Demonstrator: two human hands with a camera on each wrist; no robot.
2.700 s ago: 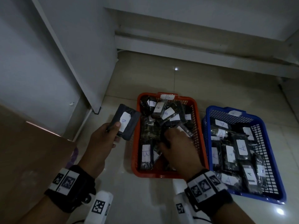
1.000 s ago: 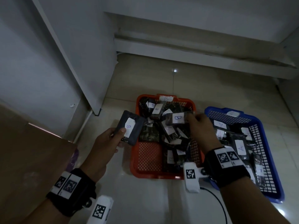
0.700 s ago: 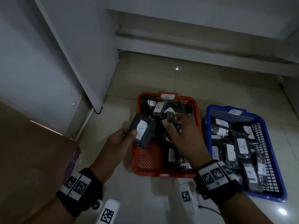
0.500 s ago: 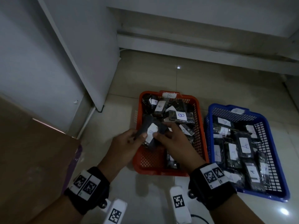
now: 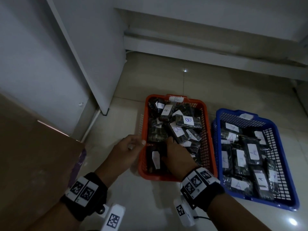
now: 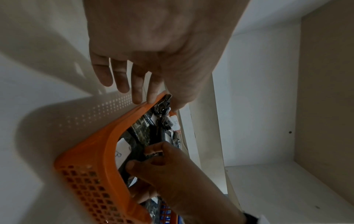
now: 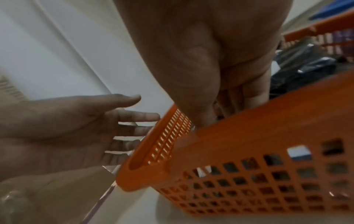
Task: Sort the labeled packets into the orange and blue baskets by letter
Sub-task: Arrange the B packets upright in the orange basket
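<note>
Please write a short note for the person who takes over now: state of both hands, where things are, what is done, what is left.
Left hand: open, empty, at the left rim of the orange basket.
Right hand: inside the orange basket, fingers curled on a packet at the near end.
B packets fill the orange basket; A packets fill the blue basket.
No loose packets in view outside the baskets; settle this one.

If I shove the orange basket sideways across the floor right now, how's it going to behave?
The orange basket would probably slide easily: it sits on glossy floor tile that mirrors a light. It seems light and a bit flexible, being thin perforated plastic. The loosely piled packets may shift inside, and the blue basket beside it would likely get bumped.
</note>
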